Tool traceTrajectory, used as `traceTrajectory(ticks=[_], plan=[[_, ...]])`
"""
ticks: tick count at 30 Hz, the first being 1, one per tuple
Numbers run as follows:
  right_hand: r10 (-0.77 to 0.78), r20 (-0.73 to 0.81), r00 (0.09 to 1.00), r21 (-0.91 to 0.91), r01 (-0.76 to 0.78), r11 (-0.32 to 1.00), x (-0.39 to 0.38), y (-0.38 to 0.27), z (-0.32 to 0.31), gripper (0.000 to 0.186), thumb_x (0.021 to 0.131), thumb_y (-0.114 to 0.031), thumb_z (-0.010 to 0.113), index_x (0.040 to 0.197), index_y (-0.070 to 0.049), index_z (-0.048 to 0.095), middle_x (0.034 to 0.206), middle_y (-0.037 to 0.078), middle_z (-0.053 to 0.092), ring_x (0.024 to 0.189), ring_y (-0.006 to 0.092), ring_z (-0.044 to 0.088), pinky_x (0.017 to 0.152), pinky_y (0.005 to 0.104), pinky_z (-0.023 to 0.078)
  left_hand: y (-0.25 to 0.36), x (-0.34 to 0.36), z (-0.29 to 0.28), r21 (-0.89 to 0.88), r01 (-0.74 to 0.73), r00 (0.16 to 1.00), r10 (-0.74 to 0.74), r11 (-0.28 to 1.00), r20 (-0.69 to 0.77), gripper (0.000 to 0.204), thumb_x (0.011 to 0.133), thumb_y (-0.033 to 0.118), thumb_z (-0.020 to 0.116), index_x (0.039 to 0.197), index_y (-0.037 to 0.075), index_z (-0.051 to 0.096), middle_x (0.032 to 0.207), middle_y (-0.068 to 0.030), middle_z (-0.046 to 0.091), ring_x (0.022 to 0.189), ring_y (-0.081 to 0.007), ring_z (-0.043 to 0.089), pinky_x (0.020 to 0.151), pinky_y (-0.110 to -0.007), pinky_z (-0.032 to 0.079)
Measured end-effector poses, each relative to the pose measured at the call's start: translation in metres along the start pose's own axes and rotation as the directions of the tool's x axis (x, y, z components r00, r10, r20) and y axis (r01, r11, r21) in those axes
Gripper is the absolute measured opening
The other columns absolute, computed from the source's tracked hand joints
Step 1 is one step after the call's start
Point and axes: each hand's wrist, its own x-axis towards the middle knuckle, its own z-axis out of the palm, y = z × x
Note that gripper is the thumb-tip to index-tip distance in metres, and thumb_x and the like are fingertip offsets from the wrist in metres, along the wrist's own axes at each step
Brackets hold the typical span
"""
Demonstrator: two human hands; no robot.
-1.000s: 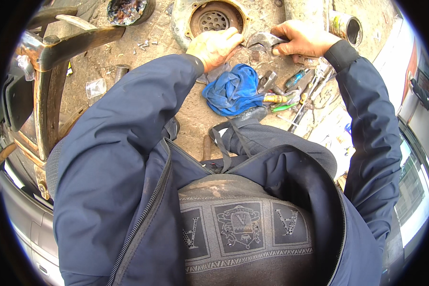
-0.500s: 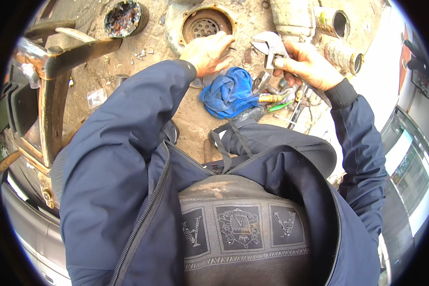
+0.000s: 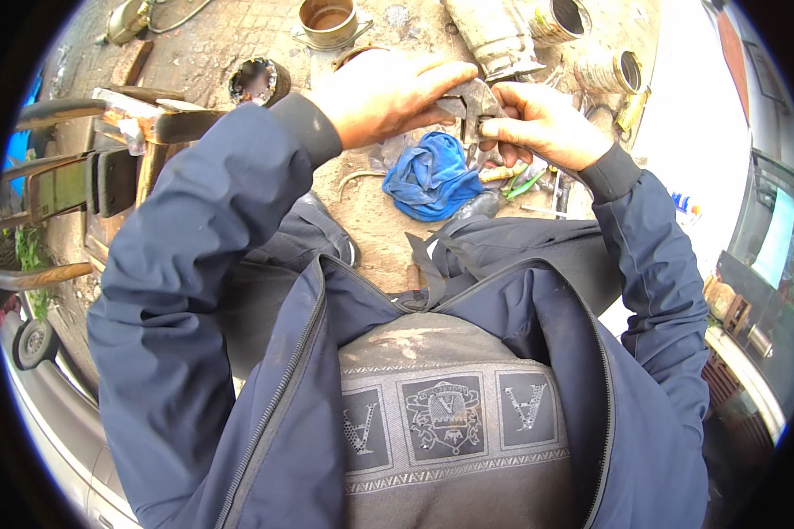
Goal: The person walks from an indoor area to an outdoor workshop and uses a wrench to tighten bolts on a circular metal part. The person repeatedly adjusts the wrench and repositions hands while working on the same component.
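- Grey metal shows between both hands: the wrench [image 3: 476, 108], held up over the ground [image 3: 375, 242], just beyond the blue cloth [image 3: 432, 179].
- Left hand [image 3: 384, 99] has moved across to the wrench's head; half a second ago it was apart from it. Both hands now meet there, so the work seems centred on that end.
- Right hand [image 3: 543, 125]: fingers clasped around the wrench near its head, wrist angled in from the right.
- Left hand lies back upward, fingers stretched rightward to the head; whether they grip, I cannot tell.
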Motion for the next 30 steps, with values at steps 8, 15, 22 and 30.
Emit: traceTrajectory(ticks=[8,15,22,30], plan=[[-0.073,0.104,0.992,0.162,0.055,0.985,-0.044,-0.023,0.026,0.035,0.101,-0.031,0.075,0.117,-0.002,0.065,0.085,0.004,0.071,0.061,0.0069,0.063,0.049,0.0223,0.046,0.069,-0.012,-0.037,-0.379,0.143,0.975,-0.197,0.914,-0.107,0.053,0.093,0.01,0.082,0.141,0.004,0.063,0.102,-0.0092,0.07,0.08,-0.0153,0.07,0.077,-0.03,0.059],[-0.053,0.105,0.993,-0.052,0.059,0.997,-0.057,-0.026,0.025,0.027,0.102,-0.028,0.072,0.111,-0.003,0.067,0.086,0.002,0.07,0.062,0.0053,0.061,0.049,0.0226,0.045,0.097,-0.02,-0.02,-0.787,0.336,0.883,-0.464,0.517,0.073,0.039,0.102,0.001,0.07,0.14,0.0,0.061,0.102,-0.005,0.071,0.089,-0.0127,0.075,0.075,-0.025,0.06],[-0.018,0.133,0.991,-0.11,0.033,0.993,-0.064,-0.02,0.024,0.031,0.104,-0.033,0.071,0.11,-0.004,0.068,0.083,0.001,0.07,0.063,0.0057,0.064,0.051,0.023,0.048,0.104,-0.023,-0.01,-0.915,0.384,0.807,-0.524,0.12,0.27,0.033,0.11,0.023,0.064,0.127,-0.005,0.064,0.098,-0.0155,0.077,0.082,-0.0174,0.078,0.065,-0.029,0.06],[-0.007,0.044,0.999,-0.11,0.012,0.994,-0.072,-0.019,0.024,0.038,0.101,-0.039,0.073,0.109,-0.001,0.067,0.087,0.004,0.073,0.061,0.0068,0.064,0.052,0.0232,0.049,0.109,-0.019,-0.012,-0.759,0.279,0.92,-0.39,0.588,0.036,0.05,0.101,0.008,0.073,0.147,0.001,0.055,0.113,-0.0158,0.075,0.092,-0.0185,0.076,0.079,-0.033,0.062]])
